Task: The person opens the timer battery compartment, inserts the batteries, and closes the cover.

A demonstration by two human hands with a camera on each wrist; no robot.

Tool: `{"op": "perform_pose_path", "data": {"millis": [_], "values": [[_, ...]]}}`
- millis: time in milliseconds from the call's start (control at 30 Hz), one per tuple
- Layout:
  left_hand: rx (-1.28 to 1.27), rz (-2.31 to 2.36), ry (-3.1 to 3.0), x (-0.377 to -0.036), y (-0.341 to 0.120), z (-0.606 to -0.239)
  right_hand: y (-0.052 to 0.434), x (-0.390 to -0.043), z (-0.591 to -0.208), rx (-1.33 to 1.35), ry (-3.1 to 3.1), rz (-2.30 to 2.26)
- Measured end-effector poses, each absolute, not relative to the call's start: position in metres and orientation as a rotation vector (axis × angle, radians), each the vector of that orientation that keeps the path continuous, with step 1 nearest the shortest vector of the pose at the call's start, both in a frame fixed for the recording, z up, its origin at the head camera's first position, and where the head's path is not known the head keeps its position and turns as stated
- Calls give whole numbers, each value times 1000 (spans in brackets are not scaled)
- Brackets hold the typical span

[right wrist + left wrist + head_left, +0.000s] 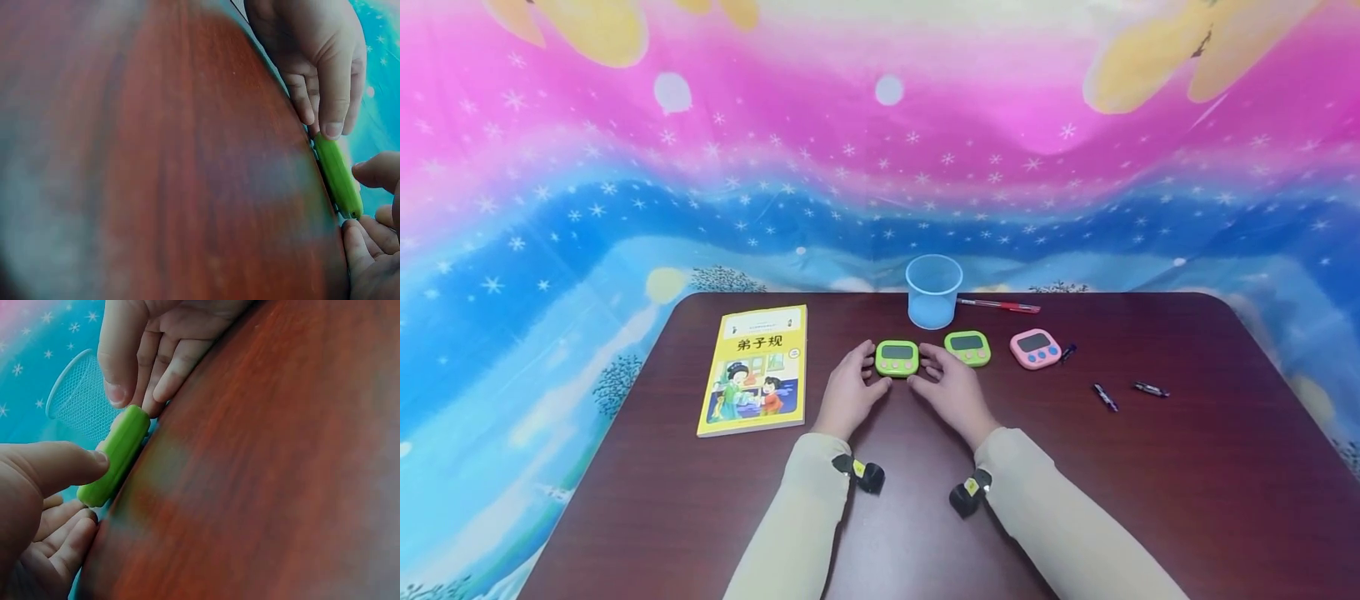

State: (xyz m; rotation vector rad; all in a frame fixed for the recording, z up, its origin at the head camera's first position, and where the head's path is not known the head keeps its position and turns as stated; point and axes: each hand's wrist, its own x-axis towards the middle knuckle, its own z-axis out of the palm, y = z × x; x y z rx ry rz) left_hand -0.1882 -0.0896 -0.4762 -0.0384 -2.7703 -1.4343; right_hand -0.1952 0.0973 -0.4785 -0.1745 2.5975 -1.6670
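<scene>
Green timer [897, 359]: between the left hand [848, 387] and the right hand [953, 385], over the table [647, 500], nearer the person than the cup [932, 308]; whether its underside fully rests on the wood cannot be told.
Slip: the smooth, rounded case could pivot or slide if only the left thumb bears on it, since the right thumb looks clear of it.
Stray press: a thumb straying over the face could push a button, as the buttons sit along the near side.
Pointing: face up, screen on the far half and buttons on the near half, so its top points away from the person.
Long axis: left to right, from one hand to the other, roughly parallel to the table's far edge.
Left hand grip: pinches the left end, thumb against the near edge, fingers round the end.
Right hand pose: loosely bent and not gripping, fingertips at the right end.
Second green timer [967, 348]: just beside the right hand, slightly turned; a sideways swing of the knuckles could knock it.
Cup risk: upright; a hard forward push could tip it.
Red pen [1003, 306]: lies right of the cup; a nudge could roll it.
Pink timer [1036, 349]: farther right, face up, a dark rod [1068, 353] just beside it.
Book [755, 372]: flat at the left, apart from both hands.
</scene>
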Motion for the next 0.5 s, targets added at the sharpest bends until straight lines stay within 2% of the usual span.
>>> {"op": "perform_pose_path", "data": {"millis": [500], "values": [[-152, -1334, -2762, -189, -91, -478, 96, -196, -478, -81, 2559, -1731]]}}
